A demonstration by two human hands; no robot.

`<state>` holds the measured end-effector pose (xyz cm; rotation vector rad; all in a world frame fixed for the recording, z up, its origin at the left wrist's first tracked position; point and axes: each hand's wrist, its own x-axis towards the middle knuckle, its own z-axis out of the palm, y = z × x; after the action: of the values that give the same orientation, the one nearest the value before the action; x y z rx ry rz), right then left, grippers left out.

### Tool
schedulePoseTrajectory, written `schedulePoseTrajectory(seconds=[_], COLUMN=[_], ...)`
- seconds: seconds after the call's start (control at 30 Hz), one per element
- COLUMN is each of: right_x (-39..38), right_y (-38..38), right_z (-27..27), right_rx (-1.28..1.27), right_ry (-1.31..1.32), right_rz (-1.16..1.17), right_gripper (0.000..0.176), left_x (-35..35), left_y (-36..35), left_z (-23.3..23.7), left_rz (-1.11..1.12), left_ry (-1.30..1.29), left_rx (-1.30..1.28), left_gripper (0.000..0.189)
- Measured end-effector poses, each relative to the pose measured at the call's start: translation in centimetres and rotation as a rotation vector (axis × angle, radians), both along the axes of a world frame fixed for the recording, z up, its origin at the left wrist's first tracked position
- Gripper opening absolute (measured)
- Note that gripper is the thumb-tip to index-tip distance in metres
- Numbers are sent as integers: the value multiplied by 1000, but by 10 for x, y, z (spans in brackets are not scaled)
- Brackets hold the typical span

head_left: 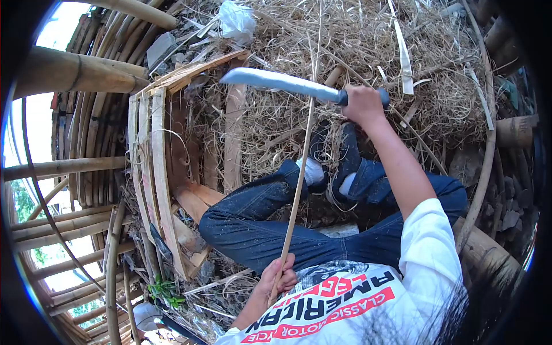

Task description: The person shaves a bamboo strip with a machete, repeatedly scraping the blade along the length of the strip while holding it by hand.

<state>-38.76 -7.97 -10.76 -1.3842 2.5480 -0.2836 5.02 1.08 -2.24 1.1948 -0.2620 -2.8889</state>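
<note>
My right hand is wrapped round the dark handle of a machete, whose long blade points left. The blade crosses a long thin bamboo strip and overlaps it in this view. Close to my shirt, my left hand grips the lower end of that strip. From there the strip slants up past my legs and on beyond the top edge of the view. My bent legs in blue jeans lie under the strip, with dark shoes just below the machete handle.
Curly bamboo shavings cover the ground ahead. A wooden slatted crate stands to the left, near thick bamboo poles and a bamboo fence. A crumpled plastic bag lies at the top. More bamboo lies at right.
</note>
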Motion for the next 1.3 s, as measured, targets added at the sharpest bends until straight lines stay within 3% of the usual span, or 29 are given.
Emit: schedulePoseTrajectory(seconds=[0.13, 0.2, 0.27, 0.37, 0.47, 0.6, 0.8, 0.93, 1.07, 1.2, 1.3], right_x=[-44, -50, -43, -7, 43, 110, 186, 200, 179, 156, 159], right_y=[-11, 2, 25, 70, 108, 133, 141, 138, 132, 129, 140], right_z=[-26, -15, -23, -18, -6, 6, 47, 49, 52, 46, 68], right_rx=[50, 19, -24, -159, -284, -537, -418, -300, -83, -74, -39], right_ry=[17, -126, -20, -126, -308, -555, -649, -488, -426, -420, -431], right_rz=[-314, -334, -316, -304, -329, -186, 213, 421, 345, 159, 236], right_gripper=[26, 27, 26, 23, 19, 15, 27, 23, 21, 20, 19], left_x=[8, 8, 1, -14, -19, -13, -18, -18, -9, -15, -16], left_y=[3, 1, -8, -19, -28, -24, -6, 5, 8, 14, 15], left_z=[8, 10, 8, 3, 4, -1, -5, -6, -14, -14, -12], left_rz=[-21, 3, 27, -127, -137, -105, 38, 106, 215, 226, 75], left_ry=[8, -37, 49, -4, 60, 141, 234, 327, 439, 459, 314], left_rx=[-106, -93, -65, -182, -173, -124, 86, 164, 206, 210, 120], left_gripper=[46, 45, 43, 41, 43, 42, 42, 41, 40, 39, 41])
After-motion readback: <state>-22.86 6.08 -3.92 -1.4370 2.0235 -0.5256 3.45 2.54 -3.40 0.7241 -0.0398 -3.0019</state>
